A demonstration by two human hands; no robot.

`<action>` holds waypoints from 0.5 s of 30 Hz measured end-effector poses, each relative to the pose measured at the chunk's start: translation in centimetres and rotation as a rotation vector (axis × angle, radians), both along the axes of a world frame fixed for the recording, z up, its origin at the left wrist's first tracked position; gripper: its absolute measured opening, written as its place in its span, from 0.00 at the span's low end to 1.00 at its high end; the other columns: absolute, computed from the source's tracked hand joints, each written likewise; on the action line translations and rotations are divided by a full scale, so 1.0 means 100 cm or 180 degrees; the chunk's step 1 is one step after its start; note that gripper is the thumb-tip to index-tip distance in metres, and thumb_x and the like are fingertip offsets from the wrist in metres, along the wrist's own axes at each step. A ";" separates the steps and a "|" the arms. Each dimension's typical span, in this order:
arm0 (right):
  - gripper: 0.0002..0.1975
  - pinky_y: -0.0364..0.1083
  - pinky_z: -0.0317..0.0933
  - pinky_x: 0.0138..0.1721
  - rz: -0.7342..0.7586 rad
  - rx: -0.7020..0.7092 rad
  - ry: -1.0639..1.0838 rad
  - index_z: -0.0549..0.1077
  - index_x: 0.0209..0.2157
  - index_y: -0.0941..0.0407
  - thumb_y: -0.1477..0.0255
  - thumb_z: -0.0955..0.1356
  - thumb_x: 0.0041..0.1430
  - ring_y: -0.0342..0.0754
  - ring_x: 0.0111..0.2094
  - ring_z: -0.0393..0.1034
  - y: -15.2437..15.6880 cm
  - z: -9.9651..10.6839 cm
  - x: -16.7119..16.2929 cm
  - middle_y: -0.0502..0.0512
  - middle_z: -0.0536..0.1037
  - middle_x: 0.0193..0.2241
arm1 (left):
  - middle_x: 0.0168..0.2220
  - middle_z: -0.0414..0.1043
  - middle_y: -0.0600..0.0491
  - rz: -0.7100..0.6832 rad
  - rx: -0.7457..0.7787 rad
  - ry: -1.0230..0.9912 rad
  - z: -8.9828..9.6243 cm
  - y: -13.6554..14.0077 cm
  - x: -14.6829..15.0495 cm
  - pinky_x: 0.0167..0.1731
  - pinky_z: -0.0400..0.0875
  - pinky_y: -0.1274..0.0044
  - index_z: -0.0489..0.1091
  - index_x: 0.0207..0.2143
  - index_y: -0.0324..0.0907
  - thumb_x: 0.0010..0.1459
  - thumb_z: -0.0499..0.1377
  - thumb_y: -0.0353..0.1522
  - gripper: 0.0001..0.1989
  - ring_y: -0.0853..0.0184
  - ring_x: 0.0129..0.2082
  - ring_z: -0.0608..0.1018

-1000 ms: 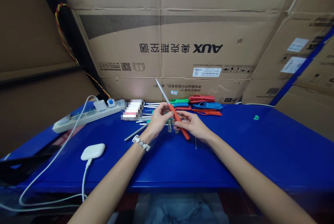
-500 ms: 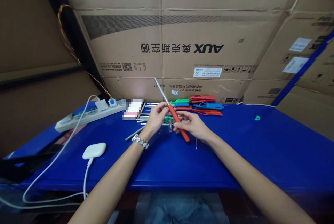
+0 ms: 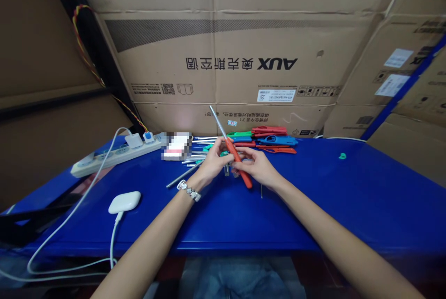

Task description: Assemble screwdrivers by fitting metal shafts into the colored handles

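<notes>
Both hands hold one long-nosed lighter with a red-orange body (image 3: 245, 178) and a silver metal tube, tilted with the tube pointing up and left. My left hand (image 3: 216, 162) is closed around the body near the base of the tube. Lower on the same body, my right hand (image 3: 256, 165) pinches it between thumb and fingers. Behind the hands lie blue lighter bodies (image 3: 278, 140), red ones (image 3: 270, 130) and a green one (image 3: 242, 134). Several loose metal tubes (image 3: 184, 178) and small green pieces lie left of and behind my left hand, partly hidden.
A blurred-screen phone (image 3: 177, 146) lies beside a white power strip (image 3: 114, 156) with plugs in it. A white charging case (image 3: 124, 202) with a cable sits at the left. A small green piece (image 3: 343, 155) rests on the blue table (image 3: 313, 187). Cardboard (image 3: 244, 34) walls the back.
My left hand has shifted slightly, its thumb now lying further across the lighter's body. The lighter has turned a little more upright. The view has moved slightly.
</notes>
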State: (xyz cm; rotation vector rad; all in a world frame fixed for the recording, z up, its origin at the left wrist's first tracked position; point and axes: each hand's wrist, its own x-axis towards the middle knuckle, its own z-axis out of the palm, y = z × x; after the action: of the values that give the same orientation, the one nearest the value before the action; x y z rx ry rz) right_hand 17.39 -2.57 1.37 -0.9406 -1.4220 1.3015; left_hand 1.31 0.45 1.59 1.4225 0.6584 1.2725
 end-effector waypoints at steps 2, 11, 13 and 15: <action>0.31 0.49 0.74 0.35 -0.0005 0.0005 0.0004 0.72 0.50 0.58 0.67 0.78 0.42 0.48 0.29 0.78 0.002 -0.003 0.001 0.52 0.80 0.34 | 0.36 0.72 0.55 -0.0019 -0.0170 0.0039 0.000 -0.005 0.004 0.34 0.70 0.81 0.68 0.40 0.42 0.42 0.63 0.24 0.20 0.69 0.38 0.75; 0.30 0.50 0.72 0.43 0.0280 -0.0035 -0.0082 0.72 0.54 0.57 0.70 0.76 0.47 0.50 0.37 0.78 0.001 0.002 0.006 0.56 0.80 0.42 | 0.34 0.70 0.55 0.0073 -0.0441 0.0134 -0.003 -0.008 0.011 0.25 0.68 0.83 0.66 0.41 0.42 0.44 0.61 0.26 0.18 0.72 0.29 0.73; 0.30 0.50 0.72 0.43 0.0265 -0.0051 -0.0057 0.73 0.54 0.56 0.70 0.76 0.48 0.50 0.37 0.78 0.000 0.005 0.006 0.56 0.80 0.44 | 0.32 0.71 0.55 0.0172 -0.0442 0.0105 0.000 -0.008 0.010 0.24 0.68 0.82 0.67 0.40 0.41 0.46 0.60 0.28 0.16 0.71 0.29 0.74; 0.30 0.52 0.72 0.43 0.0242 -0.0062 -0.0031 0.73 0.54 0.56 0.70 0.76 0.48 0.51 0.37 0.79 -0.001 0.005 0.005 0.56 0.80 0.44 | 0.31 0.71 0.54 0.0233 -0.0468 0.0082 0.003 -0.007 0.010 0.23 0.68 0.82 0.67 0.39 0.40 0.47 0.59 0.30 0.14 0.70 0.28 0.74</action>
State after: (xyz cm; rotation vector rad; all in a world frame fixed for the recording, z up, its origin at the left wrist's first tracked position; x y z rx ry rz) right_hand 17.88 -2.63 1.91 -0.9144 -1.4675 1.3706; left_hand 2.29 -0.29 1.90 1.3062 0.8114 1.2376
